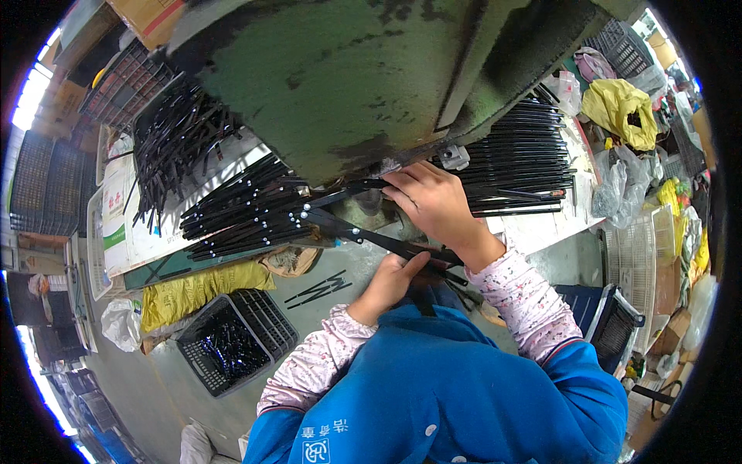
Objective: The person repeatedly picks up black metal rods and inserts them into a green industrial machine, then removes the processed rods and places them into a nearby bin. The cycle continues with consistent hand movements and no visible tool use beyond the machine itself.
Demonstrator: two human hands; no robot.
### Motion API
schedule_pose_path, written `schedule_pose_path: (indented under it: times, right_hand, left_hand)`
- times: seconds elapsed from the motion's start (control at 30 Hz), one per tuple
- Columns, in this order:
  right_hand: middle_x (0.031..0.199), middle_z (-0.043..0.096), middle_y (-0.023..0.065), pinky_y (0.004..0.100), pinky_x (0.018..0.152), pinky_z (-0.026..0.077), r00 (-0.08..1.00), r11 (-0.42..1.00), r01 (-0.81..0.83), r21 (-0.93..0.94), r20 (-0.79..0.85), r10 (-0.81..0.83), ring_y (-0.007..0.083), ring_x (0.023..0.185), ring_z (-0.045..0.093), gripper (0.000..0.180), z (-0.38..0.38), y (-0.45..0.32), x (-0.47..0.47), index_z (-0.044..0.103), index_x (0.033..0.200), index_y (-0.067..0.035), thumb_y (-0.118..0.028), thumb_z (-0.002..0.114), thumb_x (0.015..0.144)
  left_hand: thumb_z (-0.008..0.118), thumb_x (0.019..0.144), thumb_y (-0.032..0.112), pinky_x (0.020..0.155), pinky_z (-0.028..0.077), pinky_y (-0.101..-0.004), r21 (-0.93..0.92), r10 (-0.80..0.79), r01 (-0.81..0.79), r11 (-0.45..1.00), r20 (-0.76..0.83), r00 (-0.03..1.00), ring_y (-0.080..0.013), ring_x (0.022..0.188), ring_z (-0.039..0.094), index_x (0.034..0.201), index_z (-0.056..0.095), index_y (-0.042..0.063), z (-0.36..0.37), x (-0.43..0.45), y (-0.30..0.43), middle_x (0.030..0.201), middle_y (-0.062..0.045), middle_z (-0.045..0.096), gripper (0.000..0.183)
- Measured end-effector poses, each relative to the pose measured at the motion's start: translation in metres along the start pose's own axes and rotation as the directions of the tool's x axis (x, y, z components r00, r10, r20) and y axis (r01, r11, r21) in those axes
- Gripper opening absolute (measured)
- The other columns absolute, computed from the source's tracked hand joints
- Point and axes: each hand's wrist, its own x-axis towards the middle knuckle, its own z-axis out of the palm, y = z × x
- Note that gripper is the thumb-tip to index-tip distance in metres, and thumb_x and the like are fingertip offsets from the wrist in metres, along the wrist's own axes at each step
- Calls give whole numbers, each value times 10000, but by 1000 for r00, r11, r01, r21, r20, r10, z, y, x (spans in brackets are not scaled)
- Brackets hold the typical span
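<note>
My left hand [387,284] grips the near end of a set of black flat bars [379,239] joined by shiny rivets, the thumb lying on top. My right hand [432,203] pinches another black bar [342,193] of the same linkage just under the front edge of a green machine housing [342,87] with worn paint. Where this bar meets the machine's working point is partly hidden by the housing and my fingers. Left of my hands lies a pile of riveted black bars [249,209]. Close above my right hand sits a small metal block [454,157] on the machine.
Black rods [516,151] lie stacked on the right table. A heap of loose black strips [174,145] is at far left. On the floor are a black plastic crate [232,342] holding dark parts and a zigzag linkage [319,288]. Bags and a white crate [637,272] crowd the right side.
</note>
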Motion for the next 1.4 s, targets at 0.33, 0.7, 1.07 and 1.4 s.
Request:
schedule_pose_path:
  times: [0.33, 0.7, 1.07, 1.4]
  right_hand:
    - [896, 669, 86, 358, 688, 524, 976, 974, -215, 71, 34, 213, 260, 809, 656, 195, -9, -9, -9, 691, 873, -85, -243, 710, 759]
    - [859, 663, 70, 300, 682, 499, 604, 59, -737, 674, 616, 506, 170, 762, 633, 131, 12, 11, 3, 638, 900, 24, -84, 680, 838]
    - [1278, 566, 173, 417, 1036, 382, 827, 896, -435, 89, 433, 359, 347, 1193, 513, 362, 132, 107, -60, 562, 1256, -77, -168, 521, 908]
    - [1280, 571, 142, 428, 1045, 382, 955, 998, 51, 23, 292, -55, 331, 1196, 520, 400, 39, 74, -5, 561, 1269, -82, -150, 560, 875]
  left_hand:
    - [514, 998, 179, 709, 518, -293, -540, 182, -296, 788, -255, 950, -157, 838, 632, 1057, 591, -13, 29, 51, -17, 961, -56, 642, 214]
    - [508, 999, 173, 706, 536, -279, -89, 246, -318, 944, -456, 855, -171, 791, 665, 1030, 602, -37, -7, 30, 3, 917, -101, 671, 233]
    - [523, 986, 175, 761, 609, -394, -180, 382, -558, 810, -559, 736, -296, 860, 691, 1155, 522, -83, -90, -38, 59, 1001, -197, 646, 309]
    - [535, 983, 179, 734, 612, -377, -203, 289, -531, 823, -654, 699, -270, 796, 689, 1081, 524, -52, -98, -26, 44, 979, -169, 631, 251]
